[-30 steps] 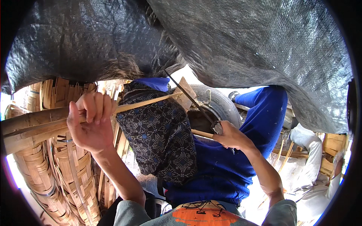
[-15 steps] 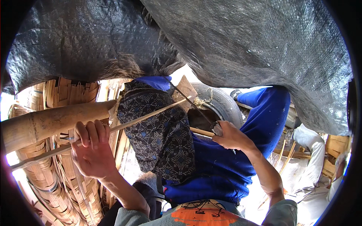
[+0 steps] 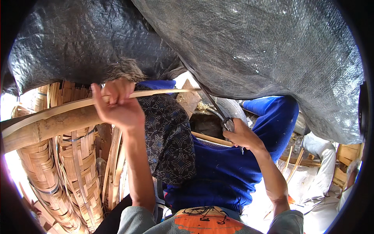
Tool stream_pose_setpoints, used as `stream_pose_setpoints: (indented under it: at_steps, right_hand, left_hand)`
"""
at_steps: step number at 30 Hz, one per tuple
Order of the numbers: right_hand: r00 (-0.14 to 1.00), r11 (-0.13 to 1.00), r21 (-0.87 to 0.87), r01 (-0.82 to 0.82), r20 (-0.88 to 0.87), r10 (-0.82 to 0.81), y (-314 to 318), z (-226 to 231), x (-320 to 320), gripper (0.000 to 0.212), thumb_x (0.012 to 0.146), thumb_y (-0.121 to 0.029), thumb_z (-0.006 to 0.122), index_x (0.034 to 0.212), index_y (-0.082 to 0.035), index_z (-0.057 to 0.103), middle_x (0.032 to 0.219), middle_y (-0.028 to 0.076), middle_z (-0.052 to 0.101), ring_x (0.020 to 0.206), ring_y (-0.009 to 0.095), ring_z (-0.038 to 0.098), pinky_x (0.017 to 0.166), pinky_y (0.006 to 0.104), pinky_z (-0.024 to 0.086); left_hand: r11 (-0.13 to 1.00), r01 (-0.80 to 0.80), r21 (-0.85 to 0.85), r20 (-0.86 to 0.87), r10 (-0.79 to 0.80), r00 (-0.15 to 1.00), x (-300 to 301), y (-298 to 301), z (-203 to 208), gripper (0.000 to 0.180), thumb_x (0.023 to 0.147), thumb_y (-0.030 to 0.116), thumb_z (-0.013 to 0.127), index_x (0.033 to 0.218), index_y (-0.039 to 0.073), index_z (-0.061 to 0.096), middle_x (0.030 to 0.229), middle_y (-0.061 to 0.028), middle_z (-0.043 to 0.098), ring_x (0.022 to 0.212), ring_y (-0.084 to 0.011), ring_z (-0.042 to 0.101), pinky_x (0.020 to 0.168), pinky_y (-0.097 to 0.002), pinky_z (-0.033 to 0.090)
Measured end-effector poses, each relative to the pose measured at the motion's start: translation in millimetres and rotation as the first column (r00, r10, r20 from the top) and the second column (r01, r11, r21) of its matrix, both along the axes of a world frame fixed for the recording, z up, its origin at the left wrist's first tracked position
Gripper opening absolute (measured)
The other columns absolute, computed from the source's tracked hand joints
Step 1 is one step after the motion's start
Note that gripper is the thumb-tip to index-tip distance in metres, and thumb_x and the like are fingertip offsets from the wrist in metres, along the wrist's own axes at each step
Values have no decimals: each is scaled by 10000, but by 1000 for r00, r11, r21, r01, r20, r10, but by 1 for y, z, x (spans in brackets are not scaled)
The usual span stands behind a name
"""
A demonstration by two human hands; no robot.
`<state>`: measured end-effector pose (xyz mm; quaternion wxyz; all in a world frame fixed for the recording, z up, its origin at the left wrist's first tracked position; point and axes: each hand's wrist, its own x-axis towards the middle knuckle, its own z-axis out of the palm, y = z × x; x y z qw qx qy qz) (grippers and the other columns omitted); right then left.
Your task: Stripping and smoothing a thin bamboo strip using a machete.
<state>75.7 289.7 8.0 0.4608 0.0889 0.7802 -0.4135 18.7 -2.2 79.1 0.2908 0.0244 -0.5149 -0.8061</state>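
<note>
My left hand point(image 3: 120, 104) is raised at the left, its fingers curled over a long, thin bamboo strip point(image 3: 167, 92). The strip bends from the left edge across to the right, above a thick bamboo pole point(image 3: 62, 124). In my right hand point(image 3: 245, 135) is a knife point(image 3: 213, 102) with a long, dark, narrow blade and a grey grip. Its blade slants up and left, and the strip's right end meets or overlaps it; exact contact is unclear. A dark patterned cloth point(image 3: 169, 136) drapes over my left thigh, below the strip.
Black plastic sheeting point(image 3: 257, 43) hangs low across the top. Rolled woven bamboo mats point(image 3: 43, 167) stand at the left. A tyre point(image 3: 237, 111) lies beyond my lap, near a bamboo stick point(image 3: 212, 139). At the right is a pale trouser leg point(image 3: 321, 150), seemingly another person's.
My left hand has moved up and right, turning at the wrist. The strip is higher and more bowed. My right hand with the knife has shifted only slightly.
</note>
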Motion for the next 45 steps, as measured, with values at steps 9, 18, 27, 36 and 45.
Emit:
stream_pose_setpoints:
  at_steps: [9,18,27,36,45]
  right_hand:
    - [991,988,-83,129,45,-126,-21,-18,-9,281,834,-198,620,930,13,462,584,34,503,447,99,475,363,265,330]
    - [921,890,-240,389,99,-376,-58,-29,-19,490,879,-441,629,1001,14,498,801,71,603,461,98,463,414,255,379]
    - [799,729,-345,591,122,-589,-106,-53,-28,275,803,-224,719,822,11,579,725,64,603,473,101,493,413,259,396]
    - [769,688,-443,574,4,-639,-145,-62,-12,171,814,-97,688,821,4,551,666,54,580,488,118,562,428,245,450]
    - [851,790,-462,404,-128,-510,-154,-63,-17,195,853,-139,679,866,5,548,707,59,609,551,121,610,491,250,503]
  left_hand:
    - [958,-267,101,334,220,916,18,23,-35,433,1002,520,280,850,147,439,802,8,446,738,-119,404,750,-279,347]
    - [960,-124,253,549,-37,835,105,49,-35,570,966,582,265,1128,85,493,1228,-124,561,1206,-210,501,1051,-317,379]
    - [892,-64,448,500,-191,845,162,82,-38,530,987,521,292,1226,81,466,1479,-113,317,1350,-192,341,1124,-334,285]
    - [703,-52,709,633,-602,487,202,47,29,661,971,540,245,1464,100,263,1499,-115,304,1346,-285,343,1103,-438,255]
    - [912,376,-163,810,-94,579,221,25,105,688,840,515,465,954,-147,616,1003,-289,623,990,-359,617,895,-417,465]
